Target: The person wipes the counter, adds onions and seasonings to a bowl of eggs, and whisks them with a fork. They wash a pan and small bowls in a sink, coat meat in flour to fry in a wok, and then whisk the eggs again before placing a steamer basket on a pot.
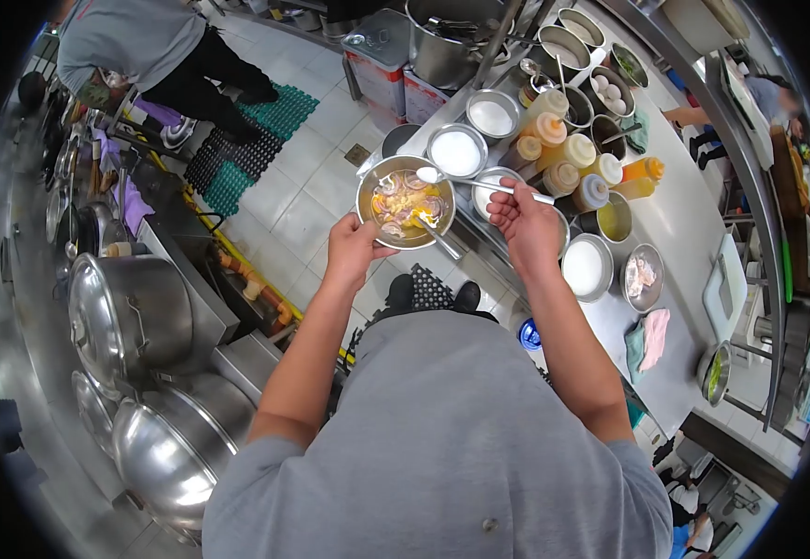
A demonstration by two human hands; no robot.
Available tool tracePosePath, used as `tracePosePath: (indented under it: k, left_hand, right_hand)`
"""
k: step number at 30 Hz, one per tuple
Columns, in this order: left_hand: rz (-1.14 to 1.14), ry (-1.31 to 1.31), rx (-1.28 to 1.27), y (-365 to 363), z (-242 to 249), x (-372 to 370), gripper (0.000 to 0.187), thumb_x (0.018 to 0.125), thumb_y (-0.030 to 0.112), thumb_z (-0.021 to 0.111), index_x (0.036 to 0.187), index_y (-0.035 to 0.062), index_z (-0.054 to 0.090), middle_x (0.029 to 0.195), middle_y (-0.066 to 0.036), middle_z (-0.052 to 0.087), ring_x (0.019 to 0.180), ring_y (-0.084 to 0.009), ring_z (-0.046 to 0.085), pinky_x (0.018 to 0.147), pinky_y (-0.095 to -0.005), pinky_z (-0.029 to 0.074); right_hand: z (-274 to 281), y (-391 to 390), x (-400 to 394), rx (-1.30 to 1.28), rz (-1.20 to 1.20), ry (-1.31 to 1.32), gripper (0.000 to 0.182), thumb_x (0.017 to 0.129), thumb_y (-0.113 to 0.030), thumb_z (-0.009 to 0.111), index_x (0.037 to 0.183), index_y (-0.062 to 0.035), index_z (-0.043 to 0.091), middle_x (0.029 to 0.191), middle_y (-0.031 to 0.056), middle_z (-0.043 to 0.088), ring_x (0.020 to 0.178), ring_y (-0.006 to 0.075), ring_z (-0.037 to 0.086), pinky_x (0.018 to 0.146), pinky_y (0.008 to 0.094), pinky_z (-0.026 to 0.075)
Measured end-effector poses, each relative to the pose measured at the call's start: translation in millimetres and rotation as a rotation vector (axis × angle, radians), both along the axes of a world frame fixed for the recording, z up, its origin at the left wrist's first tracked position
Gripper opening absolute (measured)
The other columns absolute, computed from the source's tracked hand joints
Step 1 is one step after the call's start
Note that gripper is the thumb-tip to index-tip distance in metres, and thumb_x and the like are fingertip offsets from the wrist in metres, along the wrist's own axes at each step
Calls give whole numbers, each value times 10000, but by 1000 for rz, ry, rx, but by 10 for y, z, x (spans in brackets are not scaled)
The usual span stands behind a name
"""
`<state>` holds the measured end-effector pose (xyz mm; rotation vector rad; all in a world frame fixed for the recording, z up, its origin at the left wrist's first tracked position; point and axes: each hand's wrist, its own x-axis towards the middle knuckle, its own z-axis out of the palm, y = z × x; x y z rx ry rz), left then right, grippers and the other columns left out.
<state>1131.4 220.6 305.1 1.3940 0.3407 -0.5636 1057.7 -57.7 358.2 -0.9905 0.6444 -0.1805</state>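
Note:
My left hand (356, 250) grips the near-left rim of a metal bowl (447, 186), held up over the floor beside the counter. Inside are sliced onion rings (393, 207), something yellow like egg, and a pale chopped heap. A second metal utensil (444, 240) leans in the bowl, its handle sticking out over the near rim. My right hand (528, 228) is closed on the handle of a metal spoon (479, 182). White powder or grains fill the spoon's tip, which is above the bowl's right edge. Round bowls of white powder (456, 151) stand just beyond the spoon.
Squeeze bottles (580, 152) crowd the steel counter (680, 242), near a bowl of eggs (608, 93) and a bowl of pale pieces (643, 278). Large steel pots (130, 312) stand at left. Another person (144, 47) is at the upper left, beside floor mats (274, 116).

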Motion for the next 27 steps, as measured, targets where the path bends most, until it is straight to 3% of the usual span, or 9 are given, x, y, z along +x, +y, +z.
tracePosePath:
  k: [5,16,22,27]
  left_hand:
    - [-1,-15,-27,-3,-11,-21,109,983,32,564,887,-9,532,918,-139,651,808,-248,763,685,-380,720]
    - [13,-32,-31,5,-82,-53,152,975,18,567,839,16,497,864,-79,567,745,-222,727,651,-369,722]
    - [10,-25,-43,6,-110,-54,151,970,14,565,837,14,493,870,-86,574,743,-233,730,654,-377,725]
    - [2,-26,-35,-11,-88,-101,149,971,14,564,840,14,492,869,-93,582,747,-236,733,658,-378,724]
  right_hand:
    - [-3,220,-77,-128,69,-35,344,1155,-249,527,1270,41,672,990,111,732,840,171,720,743,298,590]
    - [54,277,-97,-322,100,-88,359,1158,-281,540,1260,36,676,978,90,732,824,143,717,755,277,589]
    - [311,354,-175,-885,344,-297,311,1143,-206,579,1226,58,722,1046,109,717,876,161,726,832,299,604]
    - [321,177,-218,-834,131,-225,284,1132,-179,598,1227,58,722,1086,115,715,889,162,726,842,297,602]
